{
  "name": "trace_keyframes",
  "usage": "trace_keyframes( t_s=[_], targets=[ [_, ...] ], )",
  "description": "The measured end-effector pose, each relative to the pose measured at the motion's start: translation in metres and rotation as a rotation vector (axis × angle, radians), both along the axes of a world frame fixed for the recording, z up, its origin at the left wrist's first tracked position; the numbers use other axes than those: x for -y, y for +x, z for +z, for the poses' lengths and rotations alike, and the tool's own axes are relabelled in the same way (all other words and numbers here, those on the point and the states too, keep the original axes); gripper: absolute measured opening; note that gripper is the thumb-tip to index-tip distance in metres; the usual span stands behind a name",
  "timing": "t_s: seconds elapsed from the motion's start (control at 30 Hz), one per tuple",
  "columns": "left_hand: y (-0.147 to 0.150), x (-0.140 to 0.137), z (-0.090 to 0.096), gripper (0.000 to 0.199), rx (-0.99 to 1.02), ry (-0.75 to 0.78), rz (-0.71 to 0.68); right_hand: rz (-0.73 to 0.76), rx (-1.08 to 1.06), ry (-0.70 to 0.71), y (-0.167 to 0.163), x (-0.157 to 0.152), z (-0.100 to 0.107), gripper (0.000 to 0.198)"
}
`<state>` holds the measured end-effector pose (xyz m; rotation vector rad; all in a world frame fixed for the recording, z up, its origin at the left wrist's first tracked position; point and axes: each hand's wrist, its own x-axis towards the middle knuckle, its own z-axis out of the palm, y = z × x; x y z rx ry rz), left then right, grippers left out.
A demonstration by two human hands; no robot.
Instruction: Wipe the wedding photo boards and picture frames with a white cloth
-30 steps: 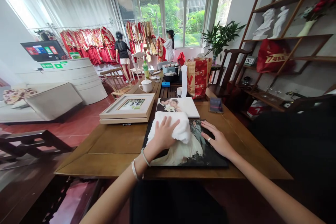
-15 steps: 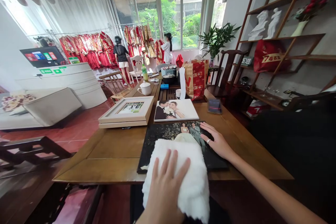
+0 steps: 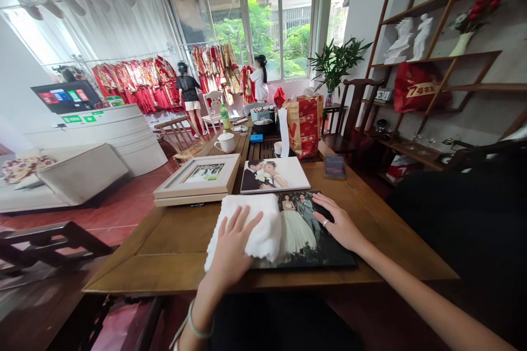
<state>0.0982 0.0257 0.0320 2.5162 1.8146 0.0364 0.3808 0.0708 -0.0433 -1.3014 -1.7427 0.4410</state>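
Note:
A dark wedding photo panel [image 3: 302,230], showing a couple with a pale gown, lies flat near the front edge of the wooden table [image 3: 164,241]. Spread over its left part is a white towel [image 3: 267,222], which hides that side of the picture. My left hand [image 3: 231,244] rests flat on the towel, fingers extended and apart. On the panel's right side, my right hand [image 3: 340,223] lies with its fingers stretched out, touching the surface; a ring shows on one finger.
Behind the panel lie a lighter wedding photo [image 3: 288,173] and stacked pale frames [image 3: 197,178]. Farther back stand a white lidded cup [image 3: 226,141], a red-and-brown paper bag [image 3: 305,126] and a small dark block [image 3: 334,166]. Two people [image 3: 190,90] are by the hanging red garments.
My left hand and the towel have moved forward and left across the panel, uncovering the gown in the picture. My right hand has stayed in place on the panel.

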Motion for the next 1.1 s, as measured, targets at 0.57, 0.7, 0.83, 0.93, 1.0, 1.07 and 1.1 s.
trace_keyframes(
  t_s=[0.57, 0.7, 0.83, 0.93, 1.0, 1.07, 1.1],
  targets=[
    [0.03, -0.009, 0.013, 0.078, 0.102, -0.107, -0.073, 0.005, -0.014, 0.01, 0.0, -0.001, -0.001, 0.039],
    [0.032, -0.029, 0.011, 0.072, 0.09, -0.054, -0.012, 0.0, -0.016, 0.017, 0.0, 0.0, 0.0, 0.037],
    [0.035, 0.012, 0.003, 0.09, 0.057, -0.071, 0.019, 0.005, -0.018, 0.015, 0.0, 0.0, 0.0, 0.038],
    [0.034, 0.056, -0.002, 0.103, 0.017, -0.108, 0.006, 0.0, -0.028, 0.023, 0.0, 0.0, -0.001, 0.037],
    [0.032, 0.076, -0.003, 0.106, -0.001, -0.146, -0.025, -0.006, -0.027, 0.024, 0.0, -0.001, -0.001, 0.038],
    [0.03, 0.085, -0.002, 0.105, 0.004, -0.161, -0.052, -0.005, -0.018, 0.02, 0.0, -0.001, -0.001, 0.038],
    [0.028, 0.086, 0.0, 0.104, 0.015, -0.161, -0.061, -0.003, -0.011, 0.016, 0.001, -0.001, -0.001, 0.038]
  ],
)
